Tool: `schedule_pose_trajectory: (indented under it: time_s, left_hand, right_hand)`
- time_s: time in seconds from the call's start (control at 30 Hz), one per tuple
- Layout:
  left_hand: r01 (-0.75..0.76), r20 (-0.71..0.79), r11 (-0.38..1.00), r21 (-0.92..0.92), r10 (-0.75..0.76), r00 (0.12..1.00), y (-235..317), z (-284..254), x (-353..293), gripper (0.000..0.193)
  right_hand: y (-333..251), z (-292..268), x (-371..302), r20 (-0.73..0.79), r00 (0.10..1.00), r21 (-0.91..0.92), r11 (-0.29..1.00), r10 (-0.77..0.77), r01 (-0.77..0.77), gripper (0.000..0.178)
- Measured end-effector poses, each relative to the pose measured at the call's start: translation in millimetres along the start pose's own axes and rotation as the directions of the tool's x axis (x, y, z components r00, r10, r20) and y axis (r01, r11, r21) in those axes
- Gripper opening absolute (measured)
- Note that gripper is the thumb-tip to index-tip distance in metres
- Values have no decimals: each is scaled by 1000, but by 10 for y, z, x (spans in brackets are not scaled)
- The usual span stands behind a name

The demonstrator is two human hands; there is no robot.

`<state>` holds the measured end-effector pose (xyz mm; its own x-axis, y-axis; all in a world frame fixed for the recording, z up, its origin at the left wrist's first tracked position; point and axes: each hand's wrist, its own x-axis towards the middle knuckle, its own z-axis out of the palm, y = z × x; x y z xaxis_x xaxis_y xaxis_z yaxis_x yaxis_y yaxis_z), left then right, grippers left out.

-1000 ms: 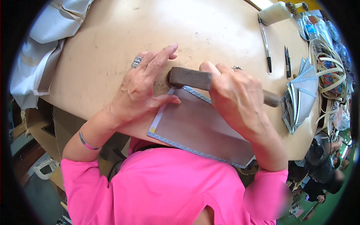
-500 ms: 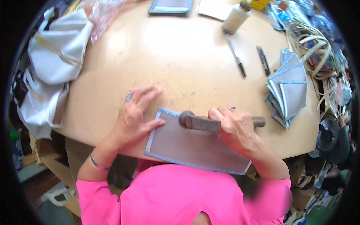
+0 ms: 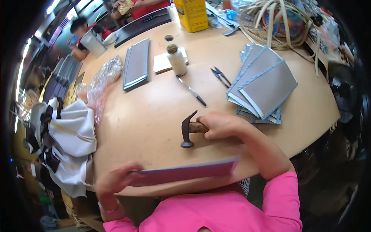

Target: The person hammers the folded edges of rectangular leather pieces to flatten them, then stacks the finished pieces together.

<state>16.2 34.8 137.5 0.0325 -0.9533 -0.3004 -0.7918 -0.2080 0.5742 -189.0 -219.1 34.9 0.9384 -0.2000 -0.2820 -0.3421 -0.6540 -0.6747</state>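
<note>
My left hand grips the left end of a flat, edged panel, raised and tilted at the table's near edge so that it shows as a narrow, blurred strip. My right hand is closed around the wooden handle of a hammer. The dark hammer head, with its claw pointing away from me, is just beyond the panel, low over or on the tabletop. A fanned stack of grey panels with blue edging lies beyond my right hand.
A pen and thread snips lie mid-table, near a brush-topped bottle. More panels stand stacked farther left. White fabric hangs over the left edge. A yellow tin and coiled cord are at the back; people work beyond.
The panel, flat under the hammer before, is lifted and tilted in my left hand. My right hand has moved the hammer off it, farther away. The view has swung upward and to the left.
</note>
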Motion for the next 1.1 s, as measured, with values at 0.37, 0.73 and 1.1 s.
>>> schedule_pose_trajectory:
  time_s: [0.37, 0.73, 1.1]
  left_hand:
    - [-280, -301, 741, -610, 110, 947, 997, -297, 1433, 38]
    - [-514, -253, 847, -134, 473, 844, 1204, 819, 3294, 45]
    - [-446, -237, 890, 97, 456, 858, 342, 315, 2161, 28]
  right_hand:
    - [-77, 64, -302, -351, 928, -33, 992, -129, 125, 33]
    - [-181, 185, -242, -193, 980, -176, 984, -39, 4, 25]
    - [-233, 376, -216, -422, 865, -574, 818, -272, -23, 38]
